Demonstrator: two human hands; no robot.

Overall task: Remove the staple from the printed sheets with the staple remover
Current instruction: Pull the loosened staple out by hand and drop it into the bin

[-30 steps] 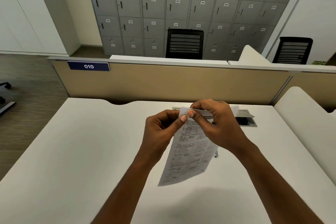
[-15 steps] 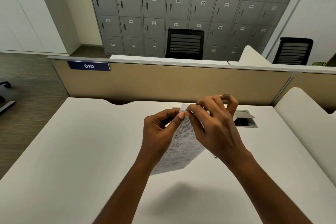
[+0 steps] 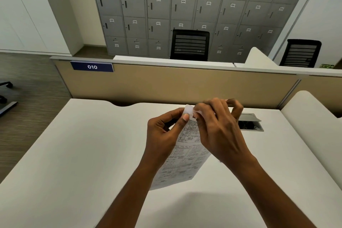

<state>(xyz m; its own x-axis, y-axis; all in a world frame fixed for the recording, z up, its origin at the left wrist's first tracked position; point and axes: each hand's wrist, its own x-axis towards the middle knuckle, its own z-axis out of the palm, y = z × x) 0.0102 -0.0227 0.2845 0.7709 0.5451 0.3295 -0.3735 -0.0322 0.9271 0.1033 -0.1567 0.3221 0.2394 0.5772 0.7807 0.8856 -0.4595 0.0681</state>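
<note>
Your left grip [image 3: 164, 135] and right grip [image 3: 220, 131] both pinch the top corner of the printed sheets [image 3: 187, 161], probably light, limp and easily torn, so hold close there.

White printed sheets [image 3: 182, 161] with black text, white desk [image 3: 74, 153], grey lockers [image 3: 185, 5], tan partition [image 3: 166, 83], navy sign [image 3: 92, 66].

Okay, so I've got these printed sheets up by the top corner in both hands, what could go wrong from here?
1. The left hand and right hand both pinch one top corner of the printed sheets, which hang free above the desk; pulling there could tear the paper.
2. No staple remover shows in either hand, so picking at the staple bare-handed could prick skin.
3. The open cable hatch sits just behind the right hand; a freed staple could drop in.
</note>
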